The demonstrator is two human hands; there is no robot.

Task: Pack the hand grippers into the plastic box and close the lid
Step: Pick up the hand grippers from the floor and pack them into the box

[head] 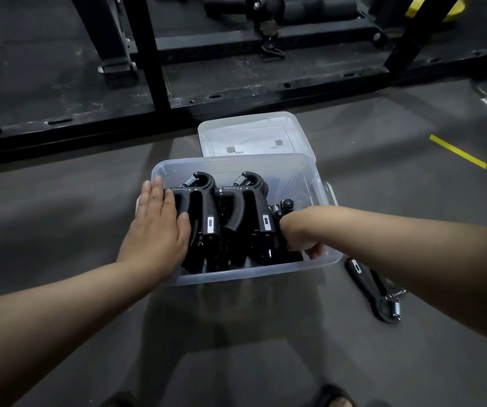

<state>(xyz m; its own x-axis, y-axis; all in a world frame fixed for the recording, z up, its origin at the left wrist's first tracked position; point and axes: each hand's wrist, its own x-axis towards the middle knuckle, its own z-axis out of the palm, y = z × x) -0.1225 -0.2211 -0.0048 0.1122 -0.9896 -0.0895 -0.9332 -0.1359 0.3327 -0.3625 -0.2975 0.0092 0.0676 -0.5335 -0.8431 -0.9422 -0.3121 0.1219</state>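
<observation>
Fingers of my right hand [299, 239] are dipping out of sight inside the plastic box [245, 276] (only wrist and thumb are showing), so I cannot tell whether they are gripping anything. My left hand [157, 227] is pressing flat, fingers straight and together, on the hand grippers [204, 207] filling the box. Its lid [254, 133] is lying just behind; one loose gripper [368, 286] is lying on the floor [60, 215], half hidden under my right forearm [397, 245].

One wide-angle view, worn on the person's head, looks forward and steeply down at the floor [60, 218]. The plastic box [236, 273] lies near, mid-frame; a black metal frame [154, 54] crosses the far top.
</observation>
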